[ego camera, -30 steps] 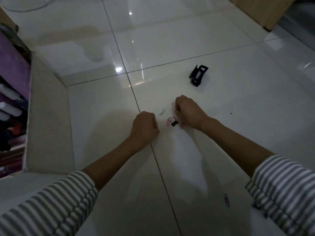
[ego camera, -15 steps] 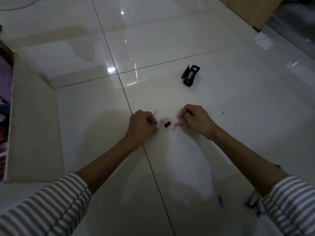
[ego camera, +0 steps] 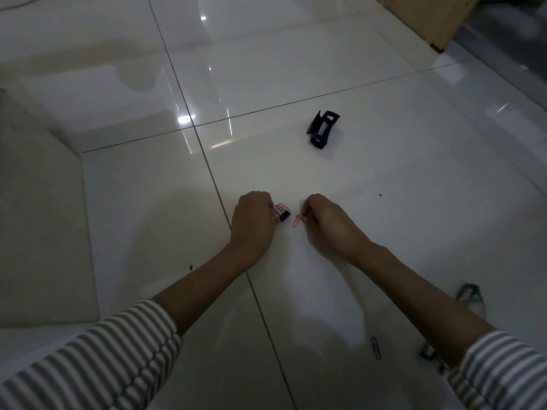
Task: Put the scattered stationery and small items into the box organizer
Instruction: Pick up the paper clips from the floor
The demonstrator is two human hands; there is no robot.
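On the white tiled floor, my left hand (ego camera: 254,220) is curled and its fingertips pinch a small black binder clip with pink handles (ego camera: 281,213). Just to its right, my right hand (ego camera: 324,218) pinches a pink paper clip (ego camera: 297,221) that hangs from its fingertips. A black hair claw clip (ego camera: 322,129) lies on the floor beyond both hands. A blue paper clip (ego camera: 375,347) lies on the floor under my right forearm. The box organizer shows only as a beige cardboard wall (ego camera: 38,220) at the left edge.
Two more dark clips lie near my right sleeve, one (ego camera: 470,294) behind the forearm and one (ego camera: 427,355) beside the cuff. A wooden cabinet corner (ego camera: 429,19) stands at the far right. Tiny dark specks dot the tiles.
My left hand moved right and took hold of the binder clip; the silver paper clip beside it is no longer seen. My right hand lifted the pink paper clip off the floor. The view shifted right.
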